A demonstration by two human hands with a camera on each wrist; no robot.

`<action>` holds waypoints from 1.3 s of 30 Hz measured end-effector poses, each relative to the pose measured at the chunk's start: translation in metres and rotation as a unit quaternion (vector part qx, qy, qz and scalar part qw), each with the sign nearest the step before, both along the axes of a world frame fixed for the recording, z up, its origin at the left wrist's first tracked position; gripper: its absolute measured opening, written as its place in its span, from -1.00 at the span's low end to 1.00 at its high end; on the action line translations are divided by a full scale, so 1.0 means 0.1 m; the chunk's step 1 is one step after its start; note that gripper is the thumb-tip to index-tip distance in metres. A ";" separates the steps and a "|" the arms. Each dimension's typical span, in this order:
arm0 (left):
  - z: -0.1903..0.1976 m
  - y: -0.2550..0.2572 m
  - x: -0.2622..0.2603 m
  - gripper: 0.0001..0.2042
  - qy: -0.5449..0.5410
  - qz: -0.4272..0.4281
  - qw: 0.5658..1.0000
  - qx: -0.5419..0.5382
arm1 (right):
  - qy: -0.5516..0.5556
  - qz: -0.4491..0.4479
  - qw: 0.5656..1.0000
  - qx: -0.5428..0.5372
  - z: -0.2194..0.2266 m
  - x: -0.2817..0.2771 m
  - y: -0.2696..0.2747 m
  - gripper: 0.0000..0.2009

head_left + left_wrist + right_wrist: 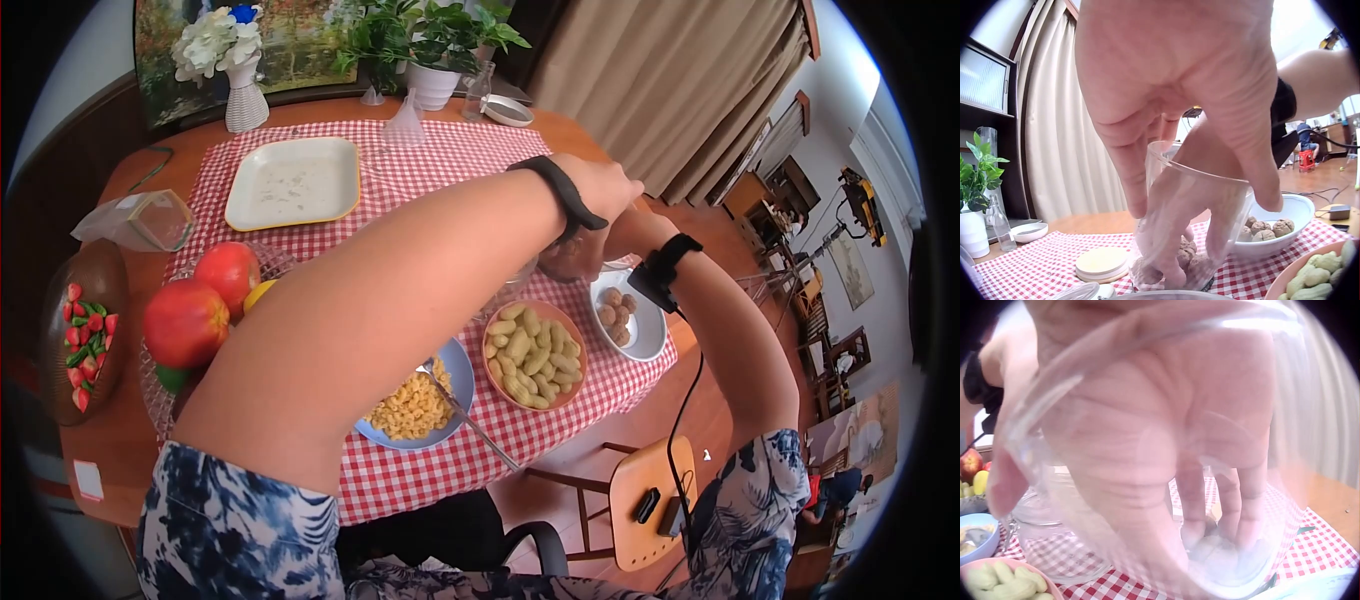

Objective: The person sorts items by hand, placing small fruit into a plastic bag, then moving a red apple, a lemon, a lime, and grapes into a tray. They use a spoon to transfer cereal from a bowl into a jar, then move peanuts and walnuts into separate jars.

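My left hand [590,188] [1175,81] grips a clear glass jar [1155,231] around its rim from above. Inside that jar is my right hand [640,236] [1166,412], its fingers pointing down and closed around brown, rough balls [1186,253] at the bottom. Seen through the glass in the right wrist view, the balls [1215,553] look blurred at the fingertips. More such balls [618,312] lie in a white bowl [652,338] by my right wrist. In the head view my hands and forearms mostly hide the jar.
A peach-coloured bowl of peanuts [535,355] and a blue plate of yellow pasta [410,405] with a spoon stand nearer me. Another glass jar [1063,550] is close by. Fruit [187,322], an empty tray [293,182] and a plastic bag [150,222] are further left.
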State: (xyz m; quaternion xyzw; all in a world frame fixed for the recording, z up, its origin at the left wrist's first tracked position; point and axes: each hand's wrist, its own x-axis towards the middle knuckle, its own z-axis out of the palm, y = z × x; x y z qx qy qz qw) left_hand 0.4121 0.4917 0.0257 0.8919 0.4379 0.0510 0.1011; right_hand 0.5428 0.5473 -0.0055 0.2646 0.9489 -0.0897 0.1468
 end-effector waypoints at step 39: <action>-0.09 0.12 0.04 0.04 0.006 0.024 0.998 0.060 | 0.137 -0.028 0.988 -0.058 0.52 0.88 -0.46 -0.78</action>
